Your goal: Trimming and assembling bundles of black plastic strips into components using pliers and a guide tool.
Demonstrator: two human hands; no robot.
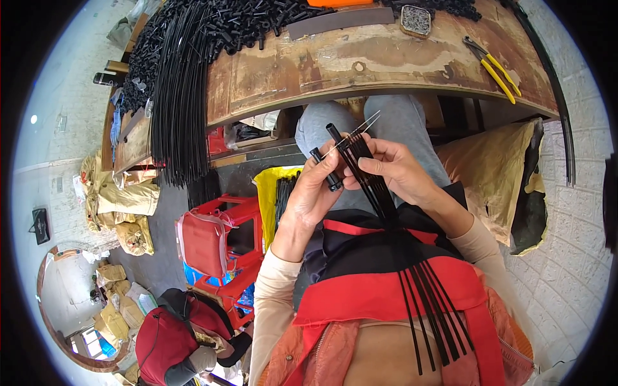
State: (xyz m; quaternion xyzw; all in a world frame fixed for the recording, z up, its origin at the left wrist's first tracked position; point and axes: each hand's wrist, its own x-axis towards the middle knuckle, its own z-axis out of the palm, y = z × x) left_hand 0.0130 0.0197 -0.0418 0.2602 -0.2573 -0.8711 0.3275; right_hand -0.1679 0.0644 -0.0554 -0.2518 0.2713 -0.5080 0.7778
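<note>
My left hand (311, 190) is closed, its thumb and fingers pinching a short black tube (333, 182) with a flared end. Several thin black rods (381, 202) are gripped in my right hand (400, 172), fanned at their upper ends, while their long tails lie down over my apron (386, 293). Another black tubular end (333, 134) sticks up at the top of this bunch. Across the rod tips runs a thin pale wire or pin (369, 122), close to my left thumb. Both hands are above my lap, in front of the table edge.
Ahead stands a worn wooden table (360, 67) with a heap of black tubes (244, 22), a clear box of small metal pieces (415, 21) and yellow-handled pliers (494, 67). Long black rods (180, 96) overhang its left side. Red stools (209, 241) and another person (177, 341) are at left.
</note>
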